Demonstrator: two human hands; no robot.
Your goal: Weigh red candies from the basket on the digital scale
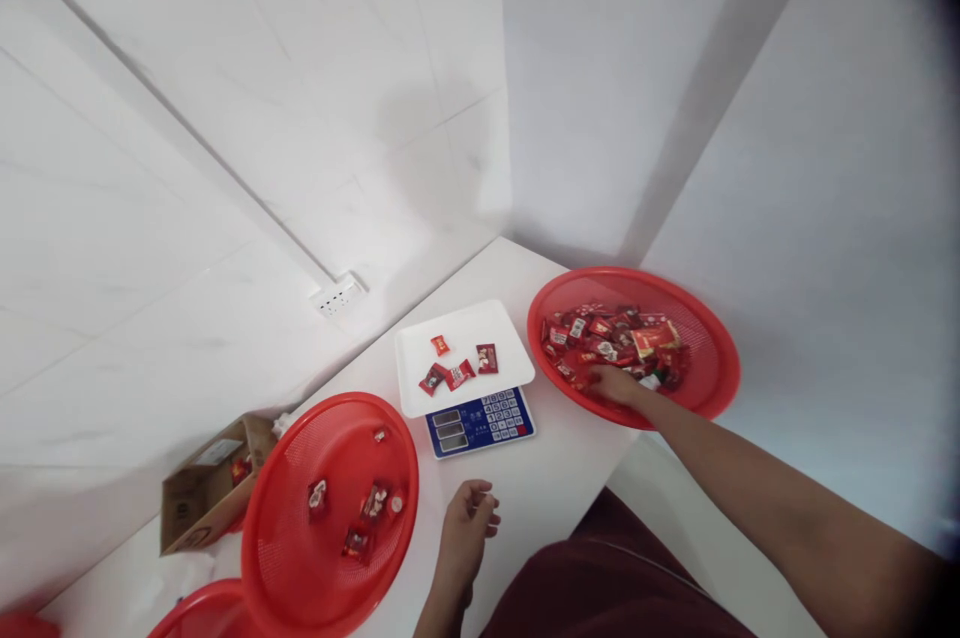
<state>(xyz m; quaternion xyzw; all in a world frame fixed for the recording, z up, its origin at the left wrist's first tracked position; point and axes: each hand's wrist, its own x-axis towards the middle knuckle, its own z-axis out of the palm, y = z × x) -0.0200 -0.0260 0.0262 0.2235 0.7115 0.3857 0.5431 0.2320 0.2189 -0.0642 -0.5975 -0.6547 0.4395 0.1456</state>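
My right hand (613, 385) reaches into a red plastic basket (712, 358) on the right, which holds a heap of small wrapped candies (600, 328). Its fingertips are down among the red wrappers, so their grip is hidden. My left hand (469, 528) hovers before the scale, fingers loosely curled and apart, with nothing in it. Between the baskets, a digital scale (480, 424) with a blue keypad carries a white tray (416, 348). Several wrapped candies (460, 374) lie spread on that tray.
Left of the scale stands another red basket (300, 578) with several wrapped packets in it. Behind it is an open cardboard box (206, 498), and part of a third red basket (202, 613) shows below. A wall socket (339, 295) sits above the white table (517, 263), which meets the corner walls.
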